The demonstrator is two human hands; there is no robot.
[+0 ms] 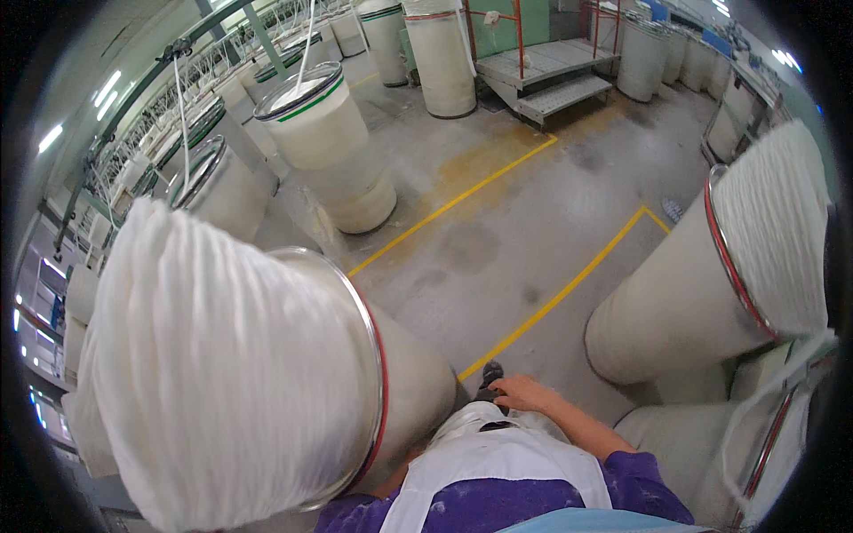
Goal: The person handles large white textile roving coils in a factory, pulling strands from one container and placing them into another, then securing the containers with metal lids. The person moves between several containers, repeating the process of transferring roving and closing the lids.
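Coiled white sliver (222, 364) heaped above its can (416, 364), lower left, could slump if jolted; right hand (522, 393) loosely curled, seemingly empty; left hand hidden, cannot tell its grip

The grey floor (569, 191) is crossed by two yellow lines (453, 206), and the right one is turned at a corner on its far end. Its surface is marked by a brown stain (462, 175) and dark smudges. The near left side is taken up by a large bin (413, 377); another bin (662, 311) is stood at right, across the right line. Beyond the left line, a tall pale bin (333, 169) is stood, with a far bin (440, 67) behind. Metal steps (566, 96) are set at the far side.
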